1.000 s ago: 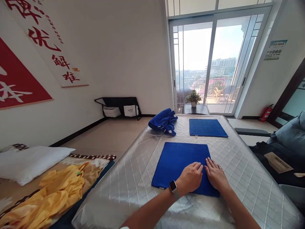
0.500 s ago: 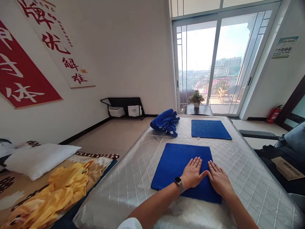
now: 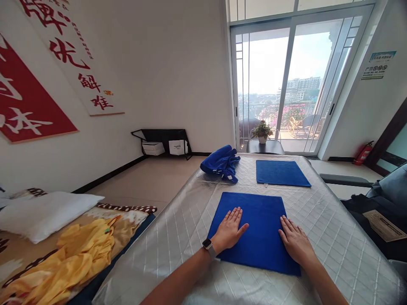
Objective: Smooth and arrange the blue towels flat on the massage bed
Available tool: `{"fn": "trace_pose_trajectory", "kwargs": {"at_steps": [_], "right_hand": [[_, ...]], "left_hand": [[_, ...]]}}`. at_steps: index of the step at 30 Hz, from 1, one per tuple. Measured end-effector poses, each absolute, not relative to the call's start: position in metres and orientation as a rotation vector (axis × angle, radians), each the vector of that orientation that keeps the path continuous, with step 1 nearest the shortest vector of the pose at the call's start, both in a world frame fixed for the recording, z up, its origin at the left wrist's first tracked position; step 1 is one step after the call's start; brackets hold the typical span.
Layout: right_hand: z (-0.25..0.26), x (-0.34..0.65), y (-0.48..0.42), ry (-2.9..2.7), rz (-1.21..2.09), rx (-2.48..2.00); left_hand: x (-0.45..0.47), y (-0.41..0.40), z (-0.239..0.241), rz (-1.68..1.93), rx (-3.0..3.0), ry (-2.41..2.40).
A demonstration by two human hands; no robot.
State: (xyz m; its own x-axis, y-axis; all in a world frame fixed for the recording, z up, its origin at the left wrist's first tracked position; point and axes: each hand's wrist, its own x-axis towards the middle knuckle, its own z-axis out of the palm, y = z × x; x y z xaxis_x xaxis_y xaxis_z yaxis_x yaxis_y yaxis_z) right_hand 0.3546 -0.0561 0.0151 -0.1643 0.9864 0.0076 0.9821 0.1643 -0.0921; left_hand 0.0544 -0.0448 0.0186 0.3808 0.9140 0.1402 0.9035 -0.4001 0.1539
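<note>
A folded blue towel (image 3: 259, 226) lies flat on the silver quilted bed cover (image 3: 178, 237) right in front of me. My left hand (image 3: 228, 231) rests palm down on the towel's left part, fingers spread, a watch on its wrist. My right hand (image 3: 295, 239) lies flat on the towel's right part, fingers stretched out. Neither hand holds anything. A second folded blue towel (image 3: 282, 173) lies farther back on the bed. A crumpled heap of blue towels (image 3: 221, 163) sits to its left near the bed's far left edge.
A lower bed at the left carries a white pillow (image 3: 47, 214) and crumpled yellow cloth (image 3: 73, 258). A small table with a potted plant (image 3: 262, 132) stands before the glass balcony door. A dark sofa (image 3: 381, 199) runs along the right. A fire extinguisher (image 3: 363, 153) stands by the right wall.
My hands were side by side near the towel's middle; they have slid apart, the left one to the towel's left part and the right one slightly right. The towel stays flat.
</note>
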Motion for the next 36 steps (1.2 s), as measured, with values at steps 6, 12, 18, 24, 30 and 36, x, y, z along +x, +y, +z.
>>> {"fn": "trace_pose_trajectory", "kwargs": {"at_steps": [6, 12, 18, 24, 30, 36], "right_hand": [[0.015, 0.355, -0.054, -2.352, 0.111, -2.014], [0.013, 0.35, -0.057, -2.33, 0.052, -2.034], [0.014, 0.346, -0.058, -2.365, -0.125, -2.116], [0.032, 0.341, -0.033, -2.407, -0.108, -2.173], [0.032, 0.332, 0.004, -2.291, -0.022, -2.071], [0.008, 0.341, 0.017, -2.251, 0.117, -2.027]], "left_hand": [[-0.008, -0.022, 0.011, 0.335, 2.323, 2.029], [-0.026, -0.015, 0.002, 0.391, 2.321, 2.052], [-0.026, -0.015, -0.002, 0.393, 2.302, 2.052], [-0.027, -0.015, 0.0, 0.404, 2.291, 2.057], [-0.025, -0.019, 0.004, 0.431, 2.285, 2.047], [-0.023, -0.019, 0.005, 0.472, 2.267, 2.059]]}}
